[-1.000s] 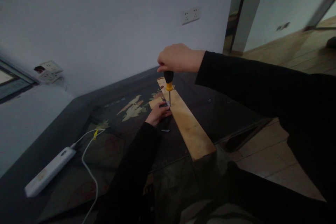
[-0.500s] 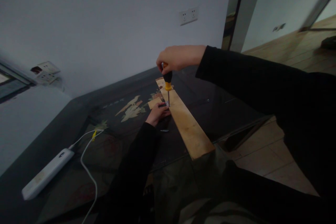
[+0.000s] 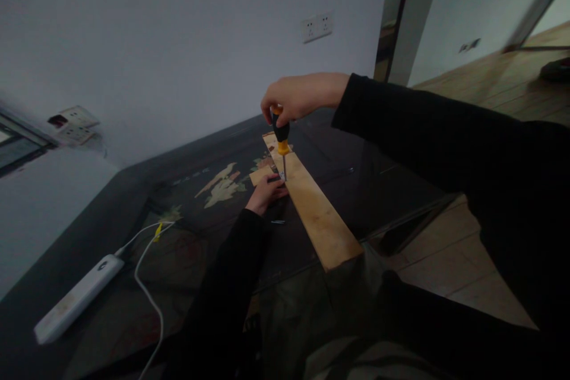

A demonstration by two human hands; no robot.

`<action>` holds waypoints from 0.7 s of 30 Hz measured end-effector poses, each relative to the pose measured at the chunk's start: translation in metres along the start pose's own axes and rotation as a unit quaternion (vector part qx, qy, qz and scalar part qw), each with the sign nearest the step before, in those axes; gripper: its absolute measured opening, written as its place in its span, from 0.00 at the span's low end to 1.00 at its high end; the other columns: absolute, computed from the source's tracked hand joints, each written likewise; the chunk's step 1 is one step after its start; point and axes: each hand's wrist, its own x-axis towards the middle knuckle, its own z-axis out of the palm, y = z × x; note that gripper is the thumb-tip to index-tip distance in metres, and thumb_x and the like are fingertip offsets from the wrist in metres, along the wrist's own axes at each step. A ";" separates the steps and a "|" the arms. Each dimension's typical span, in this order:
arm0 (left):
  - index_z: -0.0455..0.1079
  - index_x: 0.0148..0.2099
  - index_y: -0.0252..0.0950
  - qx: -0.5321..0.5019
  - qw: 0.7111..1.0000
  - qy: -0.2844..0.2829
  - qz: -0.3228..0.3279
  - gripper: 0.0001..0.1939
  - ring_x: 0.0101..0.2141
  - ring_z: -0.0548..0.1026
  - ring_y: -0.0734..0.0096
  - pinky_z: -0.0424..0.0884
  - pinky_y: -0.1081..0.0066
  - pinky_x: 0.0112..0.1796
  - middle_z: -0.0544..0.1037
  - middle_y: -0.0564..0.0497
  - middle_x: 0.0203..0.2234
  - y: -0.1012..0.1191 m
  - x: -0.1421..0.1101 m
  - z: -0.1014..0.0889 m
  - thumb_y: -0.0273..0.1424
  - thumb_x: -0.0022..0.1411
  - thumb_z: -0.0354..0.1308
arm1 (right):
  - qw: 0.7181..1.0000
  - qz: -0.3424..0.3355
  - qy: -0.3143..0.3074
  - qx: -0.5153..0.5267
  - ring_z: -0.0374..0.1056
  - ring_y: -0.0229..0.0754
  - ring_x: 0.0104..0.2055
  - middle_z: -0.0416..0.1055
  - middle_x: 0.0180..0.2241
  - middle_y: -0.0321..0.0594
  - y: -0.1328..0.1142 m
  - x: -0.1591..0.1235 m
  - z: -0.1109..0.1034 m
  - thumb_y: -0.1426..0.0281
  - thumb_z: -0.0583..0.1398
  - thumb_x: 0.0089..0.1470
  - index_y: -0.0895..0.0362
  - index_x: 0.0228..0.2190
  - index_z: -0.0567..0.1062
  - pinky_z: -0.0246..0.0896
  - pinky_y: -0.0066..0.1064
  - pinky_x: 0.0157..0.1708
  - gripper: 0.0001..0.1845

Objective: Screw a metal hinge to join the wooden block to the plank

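Observation:
My right hand point(image 3: 296, 97) is wrapped round the top of a black-and-yellow screwdriver point(image 3: 281, 133), held nearly upright. Its shaft points down at the left edge of a long wooden board point(image 3: 323, 214) that lies on the dark table. At that spot a small pale metal piece point(image 3: 282, 176) sits against the board, close to the screwdriver's tip. My left hand point(image 3: 266, 192) is closed at the board's left side, thumb and fingers gripping around the metal piece. Just beyond that hand lies a small square of wood point(image 3: 260, 174).
A few thin metal pieces point(image 3: 278, 222) lie on the dark table point(image 3: 214, 148) below my left hand. At the left, a white power strip point(image 3: 80, 297) trails a white cable point(image 3: 149, 294). Behind rises a wall with a socket point(image 3: 317, 27). The board reaches past the table's near edge.
The whole view has shifted slightly. The screwdriver leans a little more to the left at its top; both hands keep their hold.

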 end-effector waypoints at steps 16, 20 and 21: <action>0.62 0.48 0.34 -0.010 1.000 -0.011 0.010 0.16 0.27 0.79 0.73 0.77 0.71 0.35 0.78 0.48 0.31 0.001 -0.005 0.000 0.19 0.58 0.60 | 1.000 0.003 -0.005 0.013 0.70 0.43 0.40 0.76 0.38 0.44 0.005 -0.005 -0.001 0.67 0.60 0.55 0.61 0.49 0.74 0.58 0.32 0.39 0.20; 0.61 0.49 0.33 -0.005 1.000 -0.003 0.011 0.17 0.25 0.79 0.73 0.77 0.73 0.32 0.78 0.49 0.30 0.001 -0.005 0.001 0.19 0.59 0.58 | 0.998 0.034 0.041 -0.020 0.69 0.48 0.44 0.76 0.41 0.49 0.002 -0.003 0.007 0.65 0.56 0.58 0.62 0.47 0.76 0.57 0.35 0.40 0.19; 0.61 0.50 0.33 -0.006 1.000 -0.002 0.011 0.17 0.25 0.79 0.73 0.77 0.73 0.32 0.78 0.49 0.29 0.002 -0.005 0.002 0.19 0.60 0.57 | 0.997 0.048 0.058 -0.023 0.69 0.50 0.46 0.75 0.41 0.51 0.001 -0.001 0.010 0.63 0.55 0.59 0.63 0.47 0.76 0.57 0.36 0.41 0.21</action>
